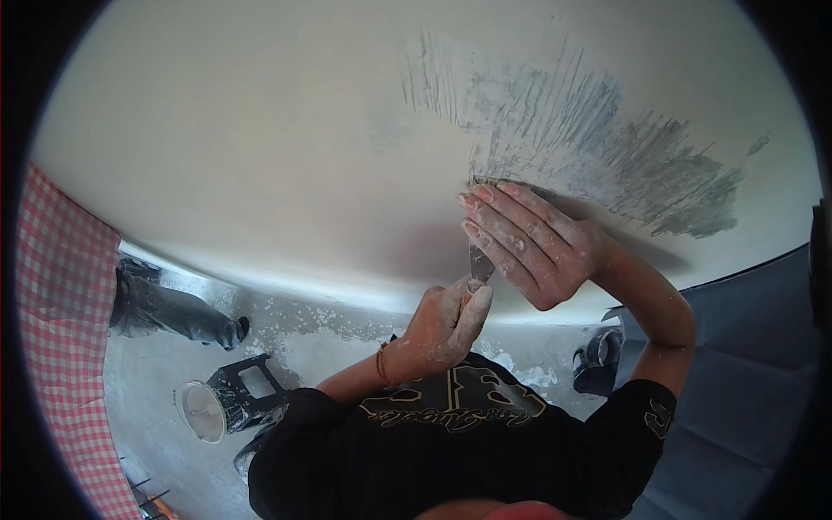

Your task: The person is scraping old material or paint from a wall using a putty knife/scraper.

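Note:
My left hand, dusty with white powder and with a cord bracelet at the wrist, grips the handle of a putty knife. Its metal blade points up against a large pale, smooth surface. Across the blade lies my right hand, its fingers extended close together and coated in white dust. They cover most of the blade; the right thumb is hidden. A dark blade edge shows just beyond the fingertips. Grey, streaky smears of filler spread above and to the right of the hands.
On the floor at lower left, a bucket with pale contents touches a splattered black plastic stool. Above them is a dark trouser leg. Pink checked cloth hangs at far left, dark blue-grey sheeting at right. A dark object stands nearby.

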A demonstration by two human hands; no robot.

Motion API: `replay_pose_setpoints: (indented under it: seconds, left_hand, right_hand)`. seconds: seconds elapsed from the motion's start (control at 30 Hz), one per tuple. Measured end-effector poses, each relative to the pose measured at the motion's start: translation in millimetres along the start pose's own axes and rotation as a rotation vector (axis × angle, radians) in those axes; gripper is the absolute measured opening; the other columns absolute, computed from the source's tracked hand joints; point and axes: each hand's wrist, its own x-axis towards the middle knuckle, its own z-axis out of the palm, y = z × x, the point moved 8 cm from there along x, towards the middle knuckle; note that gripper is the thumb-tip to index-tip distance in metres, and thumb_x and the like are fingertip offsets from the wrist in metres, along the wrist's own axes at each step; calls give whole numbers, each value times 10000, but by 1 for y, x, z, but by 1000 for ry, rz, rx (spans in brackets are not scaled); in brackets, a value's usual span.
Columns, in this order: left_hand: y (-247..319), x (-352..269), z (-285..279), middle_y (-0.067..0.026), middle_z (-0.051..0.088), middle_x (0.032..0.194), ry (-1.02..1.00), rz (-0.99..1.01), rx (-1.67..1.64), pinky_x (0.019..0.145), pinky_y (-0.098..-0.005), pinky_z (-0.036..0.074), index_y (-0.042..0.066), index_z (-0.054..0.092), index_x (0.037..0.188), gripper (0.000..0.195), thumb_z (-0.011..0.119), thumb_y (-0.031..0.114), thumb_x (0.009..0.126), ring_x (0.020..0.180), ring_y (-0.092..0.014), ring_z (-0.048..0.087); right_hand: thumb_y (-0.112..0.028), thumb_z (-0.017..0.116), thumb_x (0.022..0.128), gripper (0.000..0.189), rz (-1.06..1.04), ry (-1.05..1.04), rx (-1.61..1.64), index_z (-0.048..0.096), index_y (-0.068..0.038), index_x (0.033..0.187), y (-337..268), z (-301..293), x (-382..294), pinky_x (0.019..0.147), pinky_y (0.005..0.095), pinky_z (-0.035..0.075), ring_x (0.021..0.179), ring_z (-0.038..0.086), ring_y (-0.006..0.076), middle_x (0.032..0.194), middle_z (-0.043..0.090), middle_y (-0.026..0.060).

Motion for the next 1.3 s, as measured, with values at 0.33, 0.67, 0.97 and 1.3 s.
replay_pose_setpoints:
  seconds: [0.33, 0.67, 0.97, 1.3]
  left_hand:
    - [6, 14, -4, -68, 458, 513, -28, 79, 39, 476, -351, 369, 5, 504, 805, 325, 476, 234, 1034, 446, -166, 445]
    - [29, 32, -13, -58, 461, 504, 44, 214, 55, 476, -338, 384, 6, 500, 764, 394, 467, 283, 1042, 455, -144, 452]
    - [48, 19, -8, -7, 472, 514, -9, 102, -9, 473, -283, 397, 33, 498, 810, 384, 442, 321, 1058, 461, -101, 485]
    - [5, 3, 1, -2, 464, 546, -53, -15, -63, 495, -290, 384, 37, 477, 827, 343, 444, 291, 1055, 487, -102, 458]
  right_hand:
    - [-120, 567, 935, 277, -19, 10, -31, 681, 25, 1142, 10, -1, 5, 1019, 425, 535, 1157, 647, 298, 1167, 689, 199]
    - [-138, 580, 911, 317, 16, 3, -89, 665, 42, 1157, 26, -10, 12, 1074, 457, 490, 1220, 603, 308, 1239, 652, 215]
    - [-108, 622, 866, 316, 88, 39, -25, 671, 52, 1134, 36, -34, 20, 1085, 433, 477, 1221, 602, 314, 1239, 652, 214]
    - [-115, 625, 853, 301, 115, -50, 120, 696, 40, 1101, 12, -16, 4, 1072, 424, 483, 1202, 619, 306, 1227, 666, 194]
